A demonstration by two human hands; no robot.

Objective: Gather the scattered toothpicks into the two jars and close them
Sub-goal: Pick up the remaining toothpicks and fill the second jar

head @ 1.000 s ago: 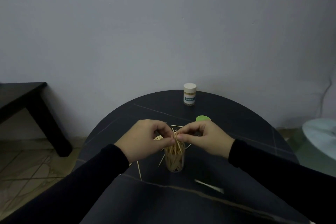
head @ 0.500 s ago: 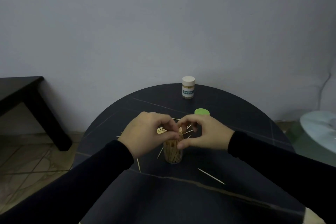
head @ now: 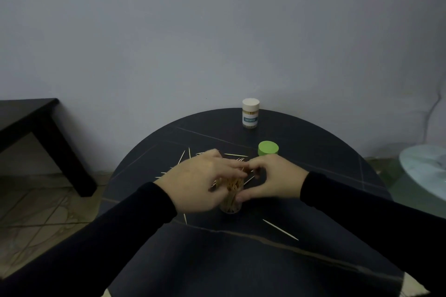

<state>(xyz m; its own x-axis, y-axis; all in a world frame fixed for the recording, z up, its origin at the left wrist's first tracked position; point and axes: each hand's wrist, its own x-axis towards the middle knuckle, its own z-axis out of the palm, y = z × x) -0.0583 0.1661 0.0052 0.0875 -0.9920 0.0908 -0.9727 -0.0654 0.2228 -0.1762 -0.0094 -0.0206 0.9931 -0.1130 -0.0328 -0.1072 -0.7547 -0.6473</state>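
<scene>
Both hands, left hand (head: pixel 202 181) and right hand (head: pixel 272 179), curl their fingers round the open jar (head: pixel 230 196), apparently steadying it while toothpicks (head: pixel 280 229) go in.

Dim, flat light and a soft wide-angle view were what you worked in.
You got no glare and only faint shadows; the dark table (head: pixel 301 152) swallowed your sleeves, your left hand (head: pixel 200 183) smeared with motion blur, and the frame's edges bowed, with the wall (head: pixel 217 31) evenly grey.
</scene>
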